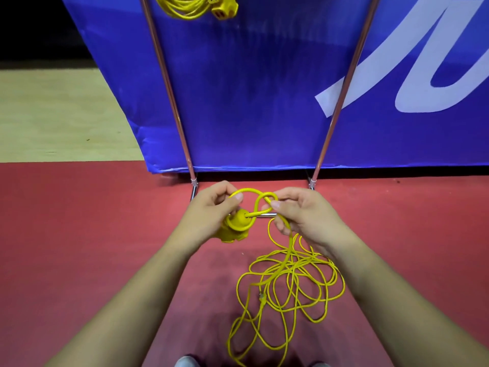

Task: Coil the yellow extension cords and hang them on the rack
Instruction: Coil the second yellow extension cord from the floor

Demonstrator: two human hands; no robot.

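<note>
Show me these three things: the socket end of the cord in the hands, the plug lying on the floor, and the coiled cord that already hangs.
socket end (235, 225): head view, on its round collar.
plug (262, 297): head view, on its body.
coiled cord (182, 7): head view, on the bundled loops.

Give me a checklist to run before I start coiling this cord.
1. Left hand holds the cord by the socket end: ok.
2. Right hand pinches the cord: ok.
3. Knot between hands undone: not ok.
4. Floor pile untangled: not ok.
5. Plug free of pile: cannot tell.
6. Room on rack beside hung coil: cannot tell.
</note>
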